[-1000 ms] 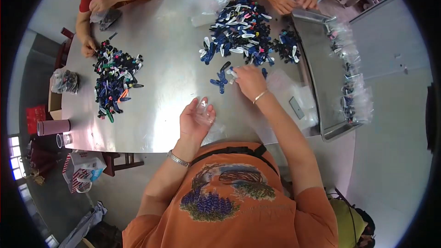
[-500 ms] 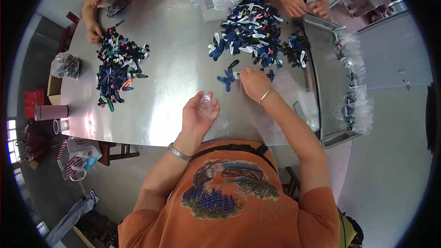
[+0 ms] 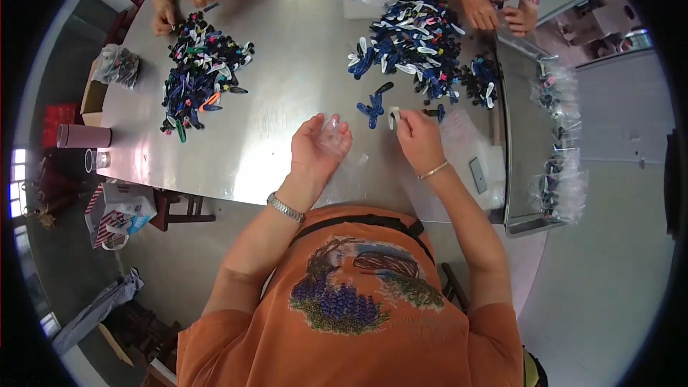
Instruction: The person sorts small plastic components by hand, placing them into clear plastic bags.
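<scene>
My left hand [image 3: 319, 147], palm up with fingers curled, holds a small clear plastic bag [image 3: 330, 140] over the front of the metal table. My right hand [image 3: 421, 142] pinches a white clip [image 3: 393, 117] between thumb and fingers. Just beyond it, a few dark blue clips [image 3: 371, 110] and a black one lie loose on the table. A large pile of blue, white and black clips [image 3: 419, 43] spreads farther back. Another dark clip is partly hidden behind the right hand.
Clear bags with a grey flat block [image 3: 478, 175] lie right of my right hand. A metal tray [image 3: 517, 136] has filled bags [image 3: 562, 172] along its edge. Another clip pile [image 3: 201, 72] lies left, near a pink tumbler [image 3: 84, 136]. Two co-workers' hands work across the table.
The view has shifted, so the table's contents sit farther right. My right hand has drawn back from the loose clips with the white clip. The left hand still holds the bag.
</scene>
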The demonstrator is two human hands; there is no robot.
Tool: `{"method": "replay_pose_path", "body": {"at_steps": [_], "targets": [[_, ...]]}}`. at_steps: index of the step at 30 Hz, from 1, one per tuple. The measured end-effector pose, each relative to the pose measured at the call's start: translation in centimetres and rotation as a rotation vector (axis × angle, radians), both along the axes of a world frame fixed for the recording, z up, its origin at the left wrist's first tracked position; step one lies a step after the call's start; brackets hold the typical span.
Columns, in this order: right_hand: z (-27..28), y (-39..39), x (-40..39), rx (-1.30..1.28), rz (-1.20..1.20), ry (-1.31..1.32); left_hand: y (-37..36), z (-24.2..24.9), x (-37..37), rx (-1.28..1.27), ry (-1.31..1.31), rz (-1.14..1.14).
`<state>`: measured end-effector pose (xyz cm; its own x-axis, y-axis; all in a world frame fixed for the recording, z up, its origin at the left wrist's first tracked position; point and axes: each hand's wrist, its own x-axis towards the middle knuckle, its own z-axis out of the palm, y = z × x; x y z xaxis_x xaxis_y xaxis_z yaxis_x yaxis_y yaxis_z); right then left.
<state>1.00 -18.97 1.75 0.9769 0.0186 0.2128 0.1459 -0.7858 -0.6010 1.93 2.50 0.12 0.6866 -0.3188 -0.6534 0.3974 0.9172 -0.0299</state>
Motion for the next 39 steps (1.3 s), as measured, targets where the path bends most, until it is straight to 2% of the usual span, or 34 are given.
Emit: {"method": "replay_pose_path", "body": {"at_steps": [2,5,9,11,14,15,17,18,20,21,23,24,26,29,30,32,33,35,36,38,39], "targets": [[1.5,0.7,-1.3,0.123,0.031,0.016,-0.3,0.0,0.1,0.012,0.009,-0.006],[3.8,1.9,-2.6,0.125,0.160,-0.059,-0.6,0.2,0.2,0.018,0.022,-0.004],[5.1,3.5,-4.3,0.085,0.332,-0.010,-0.8,0.5,0.2,0.030,0.021,0.005],[5.1,4.2,-4.6,-0.213,0.380,-0.101,-1.0,0.6,0.0,0.041,0.026,0.005],[5.1,5.4,-4.3,-0.319,0.392,0.014,-1.5,0.1,-0.6,0.062,-0.033,-0.029],[5.0,5.9,-4.2,-0.318,0.391,0.015,-1.5,-0.2,-0.8,0.071,-0.095,-0.062],[4.7,6.6,-3.9,-0.099,0.301,0.003,-1.6,-0.8,-0.7,0.054,-0.088,-0.039],[4.5,6.3,-3.8,-0.103,0.302,0.003,-1.6,-0.6,-0.7,0.037,-0.079,-0.014],[3.6,5.0,-3.3,0.145,0.082,0.062,-1.2,-0.2,-0.6,0.024,-0.027,0.004],[2.6,4.2,-2.5,0.138,0.084,0.063,-1.2,0.2,-0.7,0.015,0.022,0.020],[0.0,2.5,-0.6,-0.061,-0.057,-0.141,-1.6,-0.1,-0.9,0.003,0.020,0.009],[-0.9,2.0,-0.3,-0.062,-0.058,-0.144,-1.7,-0.1,-0.9,-0.002,0.015,-0.005],[-2.2,1.4,0.0,-0.299,0.034,-0.155,-1.8,0.2,-1.1,-0.034,-0.008,-0.005],[-3.4,0.7,-0.5,-0.333,0.038,-0.154,-1.5,0.7,-0.9,-0.069,0.018,0.033],[-2.8,0.8,-0.7,-0.332,0.044,-0.155,-1.4,1.0,-0.6,-0.069,0.057,0.070],[0.3,1.5,-1.8,-0.104,-0.020,-0.255,-1.2,1.3,-0.2,-0.047,0.097,0.084],[2.3,1.9,-2.7,-0.097,-0.018,-0.248,-1.2,1.5,-0.3,-0.025,0.140,0.086],[5.9,2.3,-4.1,0.218,0.123,-0.043,-1.3,1.7,-0.4,0.002,0.148,0.079],[6.4,2.5,-4.3,0.217,0.118,-0.042,-1.5,1.8,-0.4,0.019,0.149,0.072],[6.9,3.3,-4.6,0.065,0.337,-0.106,-1.8,1.0,-0.7,0.001,0.092,0.020],[6.4,3.8,-4.4,0.061,0.324,-0.108,-1.9,0.5,-1.0,-0.015,0.035,-0.027]]}}
